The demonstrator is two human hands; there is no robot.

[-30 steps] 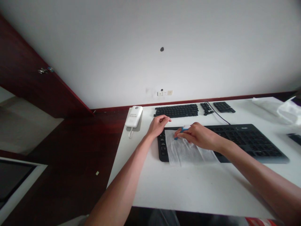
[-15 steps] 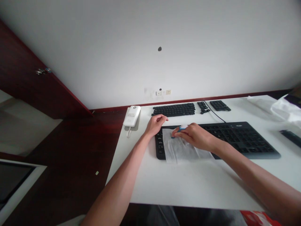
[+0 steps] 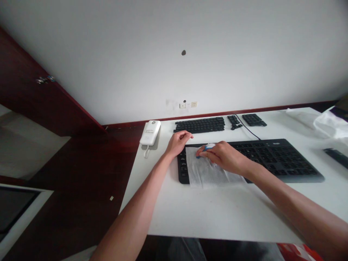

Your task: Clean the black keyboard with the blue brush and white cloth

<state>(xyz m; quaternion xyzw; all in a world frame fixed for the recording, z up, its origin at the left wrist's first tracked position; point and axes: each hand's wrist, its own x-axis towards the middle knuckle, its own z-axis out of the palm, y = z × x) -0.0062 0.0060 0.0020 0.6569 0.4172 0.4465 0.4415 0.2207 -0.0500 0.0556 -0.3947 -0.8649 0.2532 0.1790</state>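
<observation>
right hand (image 3: 220, 156): fingers clamped on a small tool (image 3: 208, 146), blue and white, mostly hidden by the grip; held over the sheet, contact with it uncertain.

left hand (image 3: 176, 143): fingers curled and close together, at the far left corner of the keyboard; whether it touches cannot be told.

sheet (image 3: 202, 175): one, white, thin, creased; spread across the left part of the keyboard, near edge hanging past its front.

keyboard (image 3: 282, 159): one, black, lying flat on the white table (image 3: 217, 214), a strip of its left end showing beside the sheet.

cord (image 3: 247, 127): black, running from the keyboard's back edge.

keys: black, in three groups behind the keyboard; a wide block (image 3: 201, 125), a small cluster (image 3: 234, 122), a number block (image 3: 253, 120).

power bank (image 3: 150, 132): white, with loop, at the table's left edge.
</observation>
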